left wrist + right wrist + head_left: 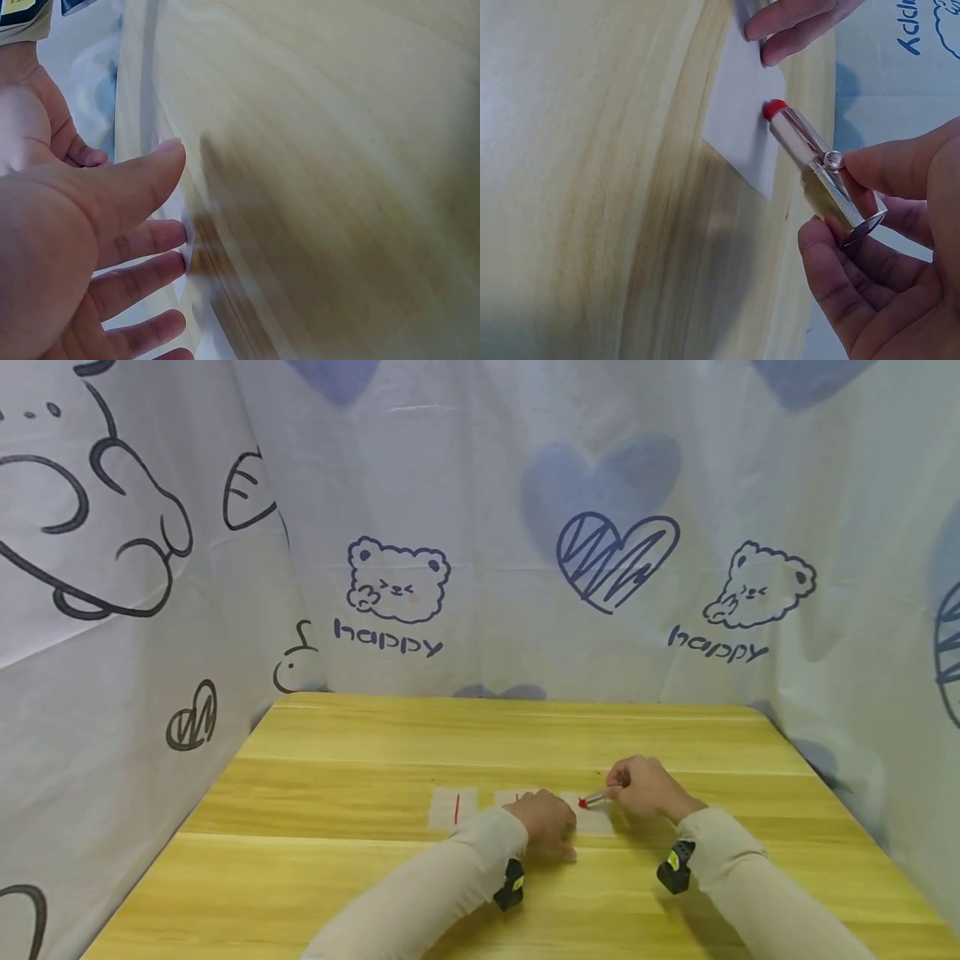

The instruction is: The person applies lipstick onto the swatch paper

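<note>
My right hand (648, 787) pinches a lipstick (799, 142) with a shiny metallic tube and a red tip. In the right wrist view the red tip is at the white paper piece (735, 112); whether it touches is hard to tell. My left hand (546, 822) lies with extended fingers at the left side of that same paper, its fingertips on or just over it. Seen from the left wrist, the thumb (142, 180) and fingers are spread and hold nothing. Part of the right paper is hidden by the left hand.
To the left on the wooden table (300, 877) lies a paper piece (442, 810) bearing a red vertical line. Between it and the right paper is another piece (504, 797) with a red mark, partly covered by my left hand. Printed white curtains (480, 610) enclose the table's back and sides.
</note>
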`<state>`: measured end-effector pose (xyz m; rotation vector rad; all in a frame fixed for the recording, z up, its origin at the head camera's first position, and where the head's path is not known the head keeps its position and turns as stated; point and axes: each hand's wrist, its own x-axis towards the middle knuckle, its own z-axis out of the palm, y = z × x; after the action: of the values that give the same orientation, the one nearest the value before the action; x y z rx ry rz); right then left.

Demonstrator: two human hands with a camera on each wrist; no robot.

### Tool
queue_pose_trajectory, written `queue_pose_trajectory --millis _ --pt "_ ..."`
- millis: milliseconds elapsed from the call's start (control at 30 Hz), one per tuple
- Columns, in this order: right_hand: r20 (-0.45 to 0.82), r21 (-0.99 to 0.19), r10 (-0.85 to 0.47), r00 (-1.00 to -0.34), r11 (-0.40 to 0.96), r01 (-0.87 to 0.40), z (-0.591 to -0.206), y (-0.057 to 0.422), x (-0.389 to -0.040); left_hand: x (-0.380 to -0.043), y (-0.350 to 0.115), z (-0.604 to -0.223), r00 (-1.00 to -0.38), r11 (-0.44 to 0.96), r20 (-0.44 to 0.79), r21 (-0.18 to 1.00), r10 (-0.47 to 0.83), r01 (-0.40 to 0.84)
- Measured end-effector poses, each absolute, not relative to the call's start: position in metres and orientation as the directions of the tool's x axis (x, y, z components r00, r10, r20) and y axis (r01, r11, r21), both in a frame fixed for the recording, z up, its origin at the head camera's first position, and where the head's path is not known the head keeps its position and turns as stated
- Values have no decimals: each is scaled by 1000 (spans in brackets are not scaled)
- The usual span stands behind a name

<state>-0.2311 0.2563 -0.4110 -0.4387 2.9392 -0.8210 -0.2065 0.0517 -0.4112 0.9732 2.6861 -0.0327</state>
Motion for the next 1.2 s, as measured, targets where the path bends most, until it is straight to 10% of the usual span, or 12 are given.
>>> queue_pose_trajectory --millis 1200 --pt "-64 -543 -419 -906 776 -321 -391 263 -224 -207 51 -412 -732 774 -275 87 624 627"
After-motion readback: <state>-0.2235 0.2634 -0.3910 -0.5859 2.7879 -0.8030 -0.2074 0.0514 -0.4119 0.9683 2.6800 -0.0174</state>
